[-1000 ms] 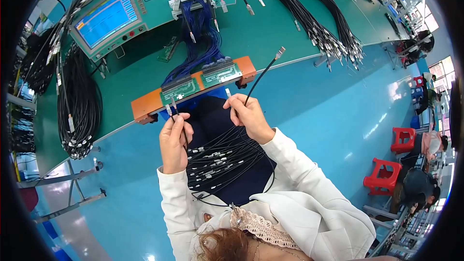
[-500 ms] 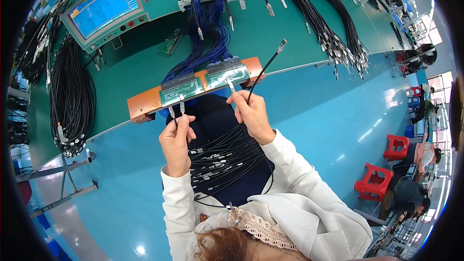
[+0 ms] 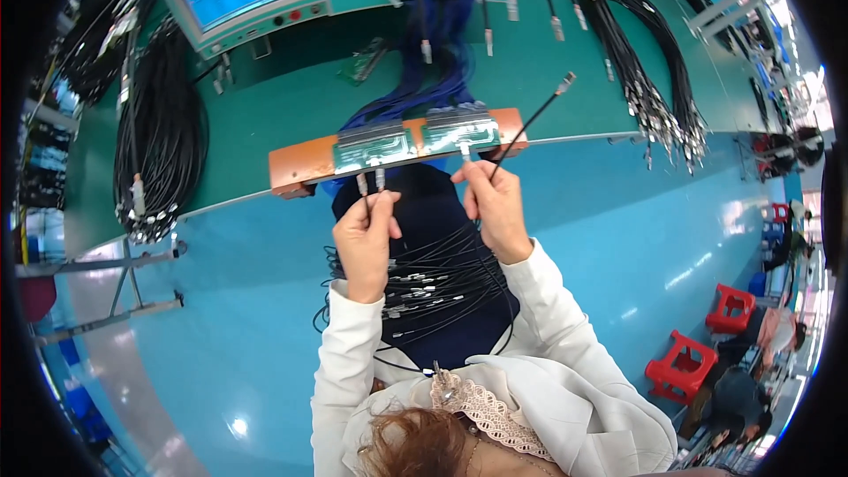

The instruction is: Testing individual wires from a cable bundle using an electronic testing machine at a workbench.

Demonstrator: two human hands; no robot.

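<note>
Our L hand (image 3: 366, 231) is pinched on two thin black cables w/ silver plugs (image 3: 362, 185), tips up at the near side of a long flat orange bar (image 3: 300, 166); can't tell if either's seated. Our R hand (image 3: 497, 212), well apart from the L, pinches a small silver plug (image 3: 465, 154) at the bar's near edge, R of its middle; can't tell if it's in. A thin black cable w/ a silver end (image 3: 533, 124) also rises from our R hand, reaching past the bar's R end. On the bar: two green rectangular PCBs (image 3: 375, 152), side by side, thin dark-blue wires (image 3: 433, 79) running off behind. Nr side of the bar, across our dark-blue cloth-covered lap (image 3: 422, 212), a heap of thin black cables (image 3: 424, 287). Behind the bar, a smooth green tabletop (image 3: 265, 110); beyond & L, a boxy pale-green instrument (image 3: 256, 33) w/ blue screen. Big looped black cable bundle (image 3: 162, 132) L of the bar. Two red plastic stools (image 3: 680, 367) far R of it.
</note>
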